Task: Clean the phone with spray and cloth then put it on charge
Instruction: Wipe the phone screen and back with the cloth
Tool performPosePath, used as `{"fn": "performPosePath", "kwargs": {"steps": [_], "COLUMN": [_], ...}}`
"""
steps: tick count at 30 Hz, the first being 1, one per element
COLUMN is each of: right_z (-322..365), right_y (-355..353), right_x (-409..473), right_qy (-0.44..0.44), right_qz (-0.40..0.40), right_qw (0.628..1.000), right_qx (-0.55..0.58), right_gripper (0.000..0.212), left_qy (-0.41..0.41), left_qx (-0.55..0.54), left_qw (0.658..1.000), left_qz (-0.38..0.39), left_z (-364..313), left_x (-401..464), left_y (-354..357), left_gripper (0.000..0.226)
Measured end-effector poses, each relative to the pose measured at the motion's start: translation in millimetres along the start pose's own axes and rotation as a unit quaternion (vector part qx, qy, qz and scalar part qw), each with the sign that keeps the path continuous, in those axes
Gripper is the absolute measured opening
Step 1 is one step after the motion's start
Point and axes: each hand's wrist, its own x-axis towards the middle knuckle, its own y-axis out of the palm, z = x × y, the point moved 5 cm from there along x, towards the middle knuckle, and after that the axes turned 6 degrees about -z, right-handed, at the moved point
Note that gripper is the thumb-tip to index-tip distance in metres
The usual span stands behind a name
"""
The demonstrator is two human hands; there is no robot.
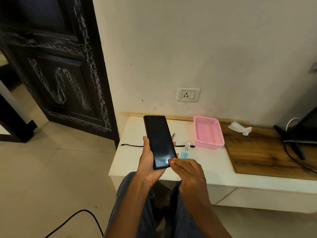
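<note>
My left hand (147,162) holds a black phone (159,140) upright over the white low table (211,162), screen dark and facing me. Fingertips of my right hand (188,170) touch the phone's lower right corner; that hand holds nothing. A small spray bottle (186,152) with blue liquid and a white cap stands on the table just right of the phone. A black charging cable (132,145) lies across the table behind the phone, partly hidden by it. A crumpled white cloth (240,128) lies on the wooden top at the right.
A pink plastic basket (208,133) sits right of the bottle. A wall socket (188,95) is above the table. A dark stand with cables (295,134) is at far right, a dark door (56,69) at left, a black cord (73,219) on the floor.
</note>
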Motion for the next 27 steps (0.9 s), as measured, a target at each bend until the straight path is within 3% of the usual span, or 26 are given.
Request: {"fn": "performPosePath", "kwargs": {"steps": [3, 6, 10, 15, 19, 23, 27], "right_z": [15, 24, 10, -15, 5, 24, 4], "right_y": [4, 7, 3, 0, 8, 12, 4], "right_x": [-1, 0, 0, -1, -4, -4, -1], "right_qy": [-0.030, -0.037, -0.067, -0.027, -0.038, -0.065, -0.066], "right_qz": [-0.019, -0.014, 0.008, -0.005, -0.027, -0.024, -0.003], "right_qw": [0.999, 0.998, 0.997, 1.000, 0.999, 0.996, 0.997], "right_qx": [0.014, 0.051, 0.034, 0.003, 0.015, 0.060, 0.029], "right_gripper": [0.023, 0.055, 0.034, 0.018, 0.021, 0.053, 0.031], "left_qy": [-0.011, -0.003, -0.003, 0.004, 0.004, 0.002, 0.005], "left_qx": [0.000, 0.013, -0.008, -0.022, -0.010, 0.017, -0.010], "left_qw": [1.000, 1.000, 1.000, 1.000, 1.000, 1.000, 1.000], "left_qz": [0.005, -0.001, 0.011, 0.018, 0.017, 0.006, 0.002], "left_z": [3, 5, 3, 1, 2, 3, -3], "left_x": [-2, -5, -6, -5, -8, -13, -14], "left_y": [7, 11, 8, 5, 12, 15, 11], "left_gripper": [0.066, 0.065, 0.067, 0.065, 0.065, 0.064, 0.062]}}
